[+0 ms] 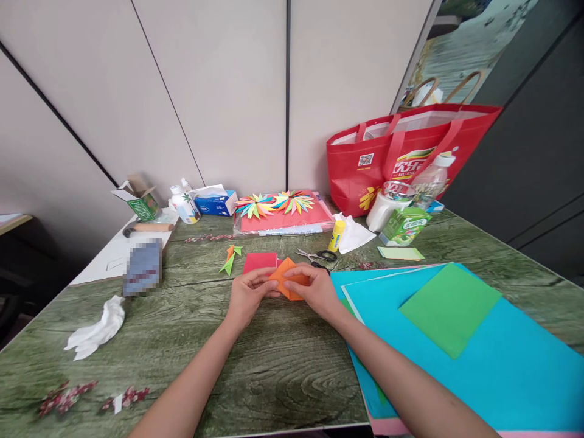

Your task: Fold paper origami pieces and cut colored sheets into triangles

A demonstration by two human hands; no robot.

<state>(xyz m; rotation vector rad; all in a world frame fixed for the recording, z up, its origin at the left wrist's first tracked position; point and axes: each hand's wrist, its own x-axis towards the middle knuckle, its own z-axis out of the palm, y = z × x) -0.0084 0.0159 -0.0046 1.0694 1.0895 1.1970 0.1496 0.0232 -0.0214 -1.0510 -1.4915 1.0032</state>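
An orange piece of folded paper [288,286] is held between my two hands just above the table. My left hand [249,296] pinches its left edge between thumb and fingers. On its right side, my right hand [316,290] grips it, with the thumb laid across the front face. Behind my left hand lies a red paper square [260,262], partly covered by the fingers. Small folded green and orange paper pieces [230,260] rest a little farther left. Black-handled scissors [317,255] lie just beyond my right hand.
A yellow glue stick [336,236] stands behind the scissors. Large blue paper sheets [456,383] with a green square [451,307] cover the right side. Two multicoloured paper stars [292,202] lie at the back. A red bag [351,164], a hammer [150,227] and crumpled tissue [98,328] are around.
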